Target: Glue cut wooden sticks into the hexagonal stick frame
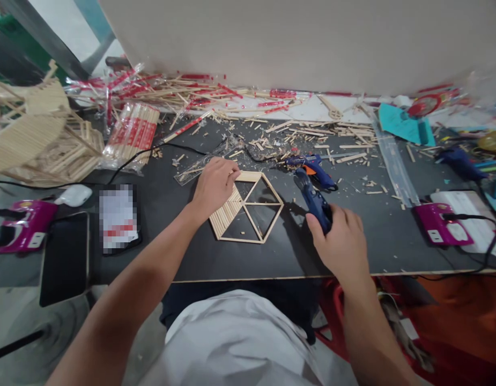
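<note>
My left hand [216,185] rests over the upper left of a hexagonal frame [274,226] made of thin wooden sticks, its fingers pinched together at the edge. Spokes divide the frame into triangles. Close-set sticks [224,221] fill its left section, and my hand covers part of the section above. To the right of the frame, my right hand [341,241] is wrapped around a dark blue hand tool [313,199] with a rounded head, held just above the table. A blue glue gun [319,170] with an orange trigger lies behind that tool.
Stick offcuts [272,142] litter the table's back. Packed stick bundles [132,131] and a stick-built model [28,134] stand left. Two phones [65,257] and a magenta power adapter [26,225] lie at left; another adapter [443,222] sits right. A black cable [163,146] crosses behind.
</note>
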A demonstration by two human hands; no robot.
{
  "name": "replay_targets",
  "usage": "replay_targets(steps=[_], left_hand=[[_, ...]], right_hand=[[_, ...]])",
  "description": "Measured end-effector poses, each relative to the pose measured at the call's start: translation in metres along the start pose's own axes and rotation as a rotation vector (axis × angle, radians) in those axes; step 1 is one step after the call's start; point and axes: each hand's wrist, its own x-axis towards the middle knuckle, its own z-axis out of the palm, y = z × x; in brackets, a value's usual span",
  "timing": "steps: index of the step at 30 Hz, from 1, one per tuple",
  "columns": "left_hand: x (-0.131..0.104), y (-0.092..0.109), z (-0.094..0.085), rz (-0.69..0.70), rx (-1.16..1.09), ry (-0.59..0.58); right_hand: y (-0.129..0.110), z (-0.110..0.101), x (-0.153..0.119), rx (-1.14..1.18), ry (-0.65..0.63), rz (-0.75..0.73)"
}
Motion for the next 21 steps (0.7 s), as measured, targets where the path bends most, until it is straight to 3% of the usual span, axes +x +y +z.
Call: replay_targets(steps=[4, 8, 15, 21], left_hand=[[-0.001, -0.004, 0.008, -0.055, -0.026, -0.022], [-0.003, -0.004, 0.014, -0.091, 0.025, 0.027], [-0.003, -0.003, 0.01, -0.052, 0.018, 0.094], [0.001, -0.009, 0.009, -0.076, -0.066, 0.081]], right_hand=[[0.034, 0.009, -0.003, -0.101, 0.033, 0.01], [0.05, 0.01, -0.004, -0.088, -0.017, -0.022], [0.04, 0.0, 0.012, -0.035, -0.102, -0.023], [0.023, -0.003, 0.075, 0.005, -0.044, -0.014]])
